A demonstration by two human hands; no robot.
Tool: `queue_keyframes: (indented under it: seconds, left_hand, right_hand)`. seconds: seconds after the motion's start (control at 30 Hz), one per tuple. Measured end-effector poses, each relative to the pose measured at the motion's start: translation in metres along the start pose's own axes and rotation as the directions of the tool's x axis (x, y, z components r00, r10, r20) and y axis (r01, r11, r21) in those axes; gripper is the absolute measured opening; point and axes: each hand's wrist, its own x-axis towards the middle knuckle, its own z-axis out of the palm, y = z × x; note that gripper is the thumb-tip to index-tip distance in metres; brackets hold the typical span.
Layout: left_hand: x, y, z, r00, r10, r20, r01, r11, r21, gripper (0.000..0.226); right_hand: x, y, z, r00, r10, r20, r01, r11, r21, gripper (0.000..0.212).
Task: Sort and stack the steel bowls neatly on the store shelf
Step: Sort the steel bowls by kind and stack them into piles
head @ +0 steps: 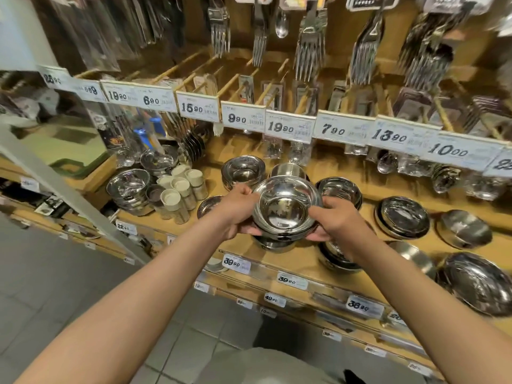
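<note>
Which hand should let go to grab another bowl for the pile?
Probably the right hand. Both hands grip the bowl stack, the left hand on the other side. Loose steel bowls lie mostly on the right of the shelf, while jars crowd the left.

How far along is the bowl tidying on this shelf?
Partly done. Several nested piles stand on the wooden shelf, like the stack of steel bowls at the back. The left hand and right hand hold a small stack of shiny steel bowls. A tilted loose steel bowl at the right remains.
</note>
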Motion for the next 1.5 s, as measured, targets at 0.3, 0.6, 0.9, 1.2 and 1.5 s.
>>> queue_keyframes:
  seconds: [0.3, 0.6, 0.9, 1.2, 1.5]
  left_hand:
    - [0.020, -0.018, -0.007, 0.999, -0.030, 0.024, 0.031, 0.999, -0.039, 0.020]
    - [0.086, -0.006, -0.061, 0.993, -0.005, -0.116, -0.003, 0.997, -0.071, 0.010]
    - [0.193, 0.005, -0.104, 0.956, -0.055, -0.288, 0.085, 0.992, 0.094, 0.031]
    - [0.226, 0.007, -0.097, 0.955, -0.184, -0.231, 0.192, 0.981, 0.013, 0.009]
    - [0.195, 0.037, -0.099, 0.979, -0.193, -0.064, 0.196, 0.980, 0.041, 0.013]
  right_hand:
    - [0.014, 0.020, 0.000, 0.999, 0.035, 0.022, -0.036, 0.996, 0.083, 0.029]
    - [0.060, 0.036, 0.027, 0.992, 0.095, -0.079, -0.064, 0.942, 0.328, 0.044]
    - [0.091, 0.048, 0.043, 0.970, 0.153, -0.187, -0.080, 0.933, 0.351, 0.043]
    - [0.090, 0.049, 0.033, 0.971, 0.144, -0.192, -0.056, 0.914, 0.401, 0.048]
    - [0.093, 0.048, 0.042, 0.965, 0.160, -0.209, -0.073, 0.926, 0.371, 0.054]
